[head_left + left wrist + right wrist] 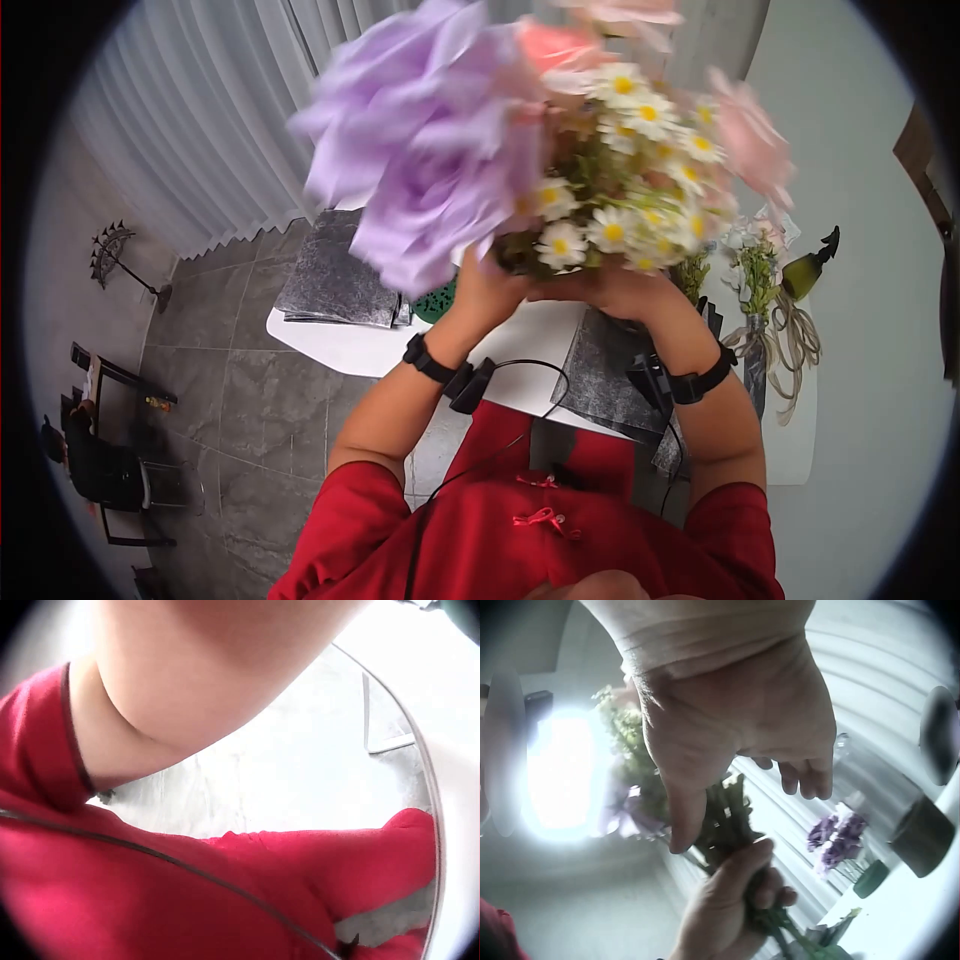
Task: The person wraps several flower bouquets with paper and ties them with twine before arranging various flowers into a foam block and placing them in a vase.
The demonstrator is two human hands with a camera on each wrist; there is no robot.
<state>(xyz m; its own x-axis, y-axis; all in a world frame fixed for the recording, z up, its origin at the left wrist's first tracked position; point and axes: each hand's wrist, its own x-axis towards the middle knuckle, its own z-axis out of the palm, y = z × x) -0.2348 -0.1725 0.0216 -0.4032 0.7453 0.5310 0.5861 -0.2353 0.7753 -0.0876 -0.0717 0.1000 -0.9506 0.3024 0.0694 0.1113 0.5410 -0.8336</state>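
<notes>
A bouquet [600, 190] of large purple roses, pink roses and small white daisies fills the top of the head view, blurred. The left hand [490, 292] is under the purple roses; in the right wrist view that left hand [724, 907] grips the green stems [731, 814] with curled fingers. Just above it is the right hand [739, 724], its thumb down along one side of the stems and its fingers loosely extended beyond the other. The head view has the right hand [625, 292] below the daisies, fingers partly hidden. The left wrist view shows a bare arm and red clothing, no hand.
Dark grey sheets [340, 270] lie on the white table [350, 345], more [615, 370] at its front edge. To the right are other flowers [755, 270], a green bottle [803, 272] and looped cord [790, 340]. Purple flowers [836, 840] stand in a green base. A person [105, 465] sits far left.
</notes>
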